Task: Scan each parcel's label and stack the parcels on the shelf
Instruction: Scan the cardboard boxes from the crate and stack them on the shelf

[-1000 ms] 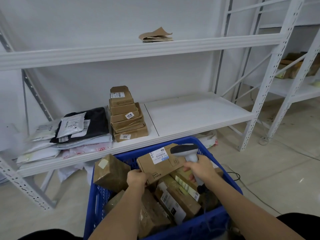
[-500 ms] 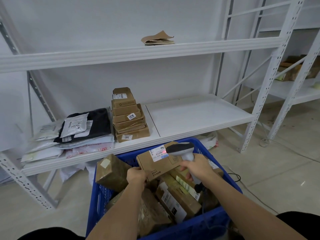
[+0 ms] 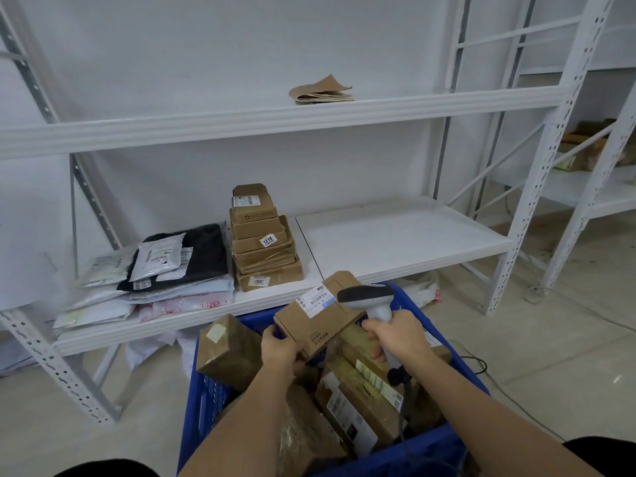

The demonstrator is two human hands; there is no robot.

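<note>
- Mid-scan over the blue bin [image 3: 203,390]: left hand [image 3: 279,349] closed on a flat cardboard parcel [image 3: 318,316], label [image 3: 316,300] up.
- Right hand [image 3: 395,337] wrapped round the scanner [image 3: 370,297], aimed at that label.
- Next, likely: onto the box stack [image 3: 265,242] on the shelf [image 3: 395,235].

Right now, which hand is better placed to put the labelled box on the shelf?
The left hand. It already grips the labelled box, and the stack of boxes lies up and to its left. The right hand is occupied holding the scanner.
</note>
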